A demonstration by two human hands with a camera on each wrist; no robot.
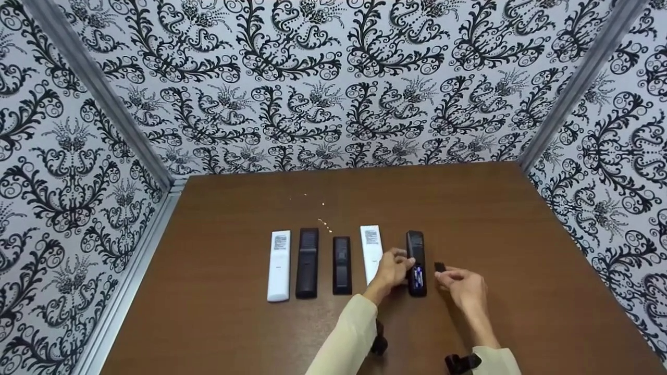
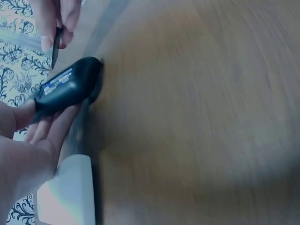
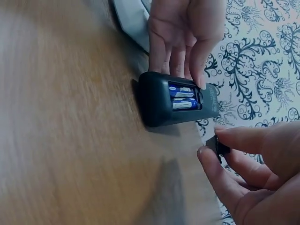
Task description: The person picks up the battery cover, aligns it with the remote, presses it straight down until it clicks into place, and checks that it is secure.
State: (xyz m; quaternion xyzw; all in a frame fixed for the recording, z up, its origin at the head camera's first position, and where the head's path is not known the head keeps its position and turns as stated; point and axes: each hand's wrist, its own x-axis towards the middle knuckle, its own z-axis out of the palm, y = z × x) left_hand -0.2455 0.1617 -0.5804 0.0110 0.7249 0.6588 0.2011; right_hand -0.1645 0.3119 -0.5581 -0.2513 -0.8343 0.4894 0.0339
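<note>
A black remote control [image 1: 415, 242] lies back side up on the table, its battery compartment uncovered. Two blue-and-silver batteries [image 3: 183, 97] sit side by side in that compartment. My left hand [image 1: 393, 269] grips the remote by its side, thumb on the back face near the compartment and fingers along the far side in the right wrist view. To the right of it, my right hand [image 1: 465, 289] pinches a small dark battery cover [image 1: 440, 266] between thumb and fingers. The cover is held apart from the remote. In the left wrist view the cover [image 2: 56, 48] appears edge-on.
Left of the held remote, more remotes lie face down in a row: a white one [image 1: 370, 250] partly behind my left hand, a short black one [image 1: 342, 265], a dark brown one [image 1: 307, 265] and another white one [image 1: 279, 266]. Patterned walls [image 1: 333, 94] enclose the brown table [image 1: 234, 333].
</note>
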